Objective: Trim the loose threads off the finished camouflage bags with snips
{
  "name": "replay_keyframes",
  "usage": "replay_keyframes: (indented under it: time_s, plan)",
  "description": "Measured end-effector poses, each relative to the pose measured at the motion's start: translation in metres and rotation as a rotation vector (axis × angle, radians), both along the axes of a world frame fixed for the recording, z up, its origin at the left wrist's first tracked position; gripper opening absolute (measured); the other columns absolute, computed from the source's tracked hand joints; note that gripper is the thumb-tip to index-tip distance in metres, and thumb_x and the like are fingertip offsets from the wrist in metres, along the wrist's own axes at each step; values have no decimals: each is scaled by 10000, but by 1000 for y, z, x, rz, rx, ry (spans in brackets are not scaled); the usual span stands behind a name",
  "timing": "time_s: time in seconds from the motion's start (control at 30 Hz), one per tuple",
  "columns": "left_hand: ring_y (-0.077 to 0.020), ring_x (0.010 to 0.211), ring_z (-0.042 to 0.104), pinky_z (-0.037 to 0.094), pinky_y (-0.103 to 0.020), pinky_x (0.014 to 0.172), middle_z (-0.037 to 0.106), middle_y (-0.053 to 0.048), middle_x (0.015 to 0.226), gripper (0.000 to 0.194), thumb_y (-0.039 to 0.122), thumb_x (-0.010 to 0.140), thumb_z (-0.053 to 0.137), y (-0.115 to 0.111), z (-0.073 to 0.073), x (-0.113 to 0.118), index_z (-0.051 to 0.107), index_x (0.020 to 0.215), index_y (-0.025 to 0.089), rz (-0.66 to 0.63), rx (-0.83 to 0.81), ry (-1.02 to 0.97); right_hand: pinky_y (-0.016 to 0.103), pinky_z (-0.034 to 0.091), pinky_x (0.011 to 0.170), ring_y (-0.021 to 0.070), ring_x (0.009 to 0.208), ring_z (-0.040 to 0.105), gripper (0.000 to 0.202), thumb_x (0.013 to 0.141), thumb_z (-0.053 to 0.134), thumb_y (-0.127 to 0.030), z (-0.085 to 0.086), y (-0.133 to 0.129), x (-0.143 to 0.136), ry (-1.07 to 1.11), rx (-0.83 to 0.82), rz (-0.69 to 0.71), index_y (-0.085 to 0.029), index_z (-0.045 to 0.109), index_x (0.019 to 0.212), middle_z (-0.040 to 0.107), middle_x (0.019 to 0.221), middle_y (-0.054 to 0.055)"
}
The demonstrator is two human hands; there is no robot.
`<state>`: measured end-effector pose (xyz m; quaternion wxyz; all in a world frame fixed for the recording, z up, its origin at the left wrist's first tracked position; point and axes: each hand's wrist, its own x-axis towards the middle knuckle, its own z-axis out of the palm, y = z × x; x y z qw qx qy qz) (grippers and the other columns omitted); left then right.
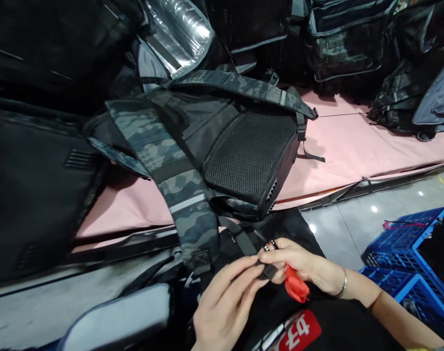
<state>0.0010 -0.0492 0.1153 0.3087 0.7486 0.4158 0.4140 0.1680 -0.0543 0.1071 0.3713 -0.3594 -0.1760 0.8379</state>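
A camouflage backpack (178,146) lies on its front, its black mesh back panel (253,151) facing up and a wide shoulder strap (189,209) hanging over the table's front edge. Close to my body, my left hand (225,302) pinches the end of a black webbing strap (246,243) that runs down from the bag. Touching it at the fingertips, my right hand (298,258) is closed around what look like small thread snips (261,237), the dark pointed tip showing past the fingers. A red cloth piece (296,284) hangs out below the right palm.
The bag rests on a table with a pink cover (339,151). More dark bags (348,48) line the back, one with a silver lining (185,34). A large black bag (35,195) stands at left. Blue crates (393,239) are on the floor at right.
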Motion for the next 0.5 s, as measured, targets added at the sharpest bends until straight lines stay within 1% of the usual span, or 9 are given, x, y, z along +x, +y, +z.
replay_keyframes:
  time_s: [0.07,0.1,0.17,0.2,0.27,0.33,0.43,0.5]
  plan:
    - [-170,700,632,527,-290,684,689,-24,839,90,284,733,653,-5,6,5,679,815,256,184,-212,-139,155,170,377,13,386,199,345,677,720,-443,2,-1,-2,-88,102,-68,-148,541,682,280,468,-113]
    - [-156,635,609,522,-281,636,676,-15,804,114,313,724,661,-6,9,7,667,814,243,250,-326,-191,162,168,382,19,395,207,338,707,690,-460,3,-1,-2,-171,171,-126,-142,579,733,289,481,-106]
    - [-135,554,560,506,-269,579,649,0,746,193,367,696,680,-8,13,8,656,827,226,314,-486,-241,177,192,400,33,425,250,339,757,635,-472,7,-1,-1,-357,319,-239,-140,631,824,330,517,-85]
    - [-135,557,556,504,-269,587,641,1,734,227,386,681,690,-8,13,8,656,834,221,320,-525,-235,182,213,415,39,443,271,332,767,624,-465,9,-1,0,-434,381,-265,-145,645,849,347,532,-76]
    - [-147,601,571,503,-275,627,640,-4,734,259,408,665,697,-7,11,6,658,834,216,296,-536,-189,192,258,446,50,469,302,302,745,647,-444,14,1,0,-539,465,-262,-159,660,845,363,543,-70]
    - [-156,628,580,499,-281,649,641,-11,737,262,423,669,688,-5,6,4,656,828,216,255,-512,-128,199,299,474,59,490,341,272,716,670,-427,19,4,-2,-598,506,-256,-162,650,777,396,549,-62]
    - [-166,677,588,498,-296,700,648,-18,772,236,412,695,665,-2,3,5,644,837,224,218,-458,-50,201,322,487,65,509,374,289,723,653,-423,23,10,-6,-651,494,-348,-160,559,649,438,563,-46]
    - [-171,727,592,495,-308,743,654,-31,846,211,396,718,646,1,4,7,633,843,227,231,-400,-28,193,297,458,55,475,334,330,725,644,-443,21,15,-8,-621,447,-413,-170,490,623,399,530,-61]
